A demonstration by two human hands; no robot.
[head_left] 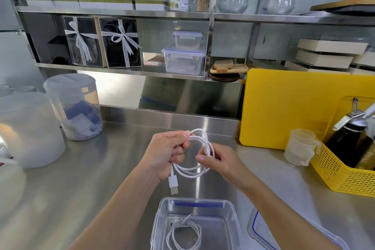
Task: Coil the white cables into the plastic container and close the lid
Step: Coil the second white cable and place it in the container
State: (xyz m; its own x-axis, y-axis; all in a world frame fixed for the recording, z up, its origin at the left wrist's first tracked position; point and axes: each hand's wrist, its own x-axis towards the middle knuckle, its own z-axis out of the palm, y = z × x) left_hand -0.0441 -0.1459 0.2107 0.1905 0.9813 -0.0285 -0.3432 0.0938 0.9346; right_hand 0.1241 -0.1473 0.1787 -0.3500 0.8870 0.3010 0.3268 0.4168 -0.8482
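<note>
A white cable (199, 170) is wound in loops and held in the air above the steel counter. My left hand (166, 152) grips the loops at their left side, and a USB plug (173, 185) hangs below that hand. My right hand (217, 160) pinches the right side of the loops between thumb and fingers. Below them, at the counter's front edge, stands an open clear plastic container (160, 213) with a second coiled white cable (183, 235) lying inside. Its clear lid (257, 227) with blue trim lies to the right of the container.
Two frosted round tubs (30, 128) (75, 105) stand at the left. A yellow cutting board (284, 107) leans at the back right. A small measuring cup (300, 146) and a yellow basket (345, 172) with bottles are at the right. Shelves above hold boxes and containers.
</note>
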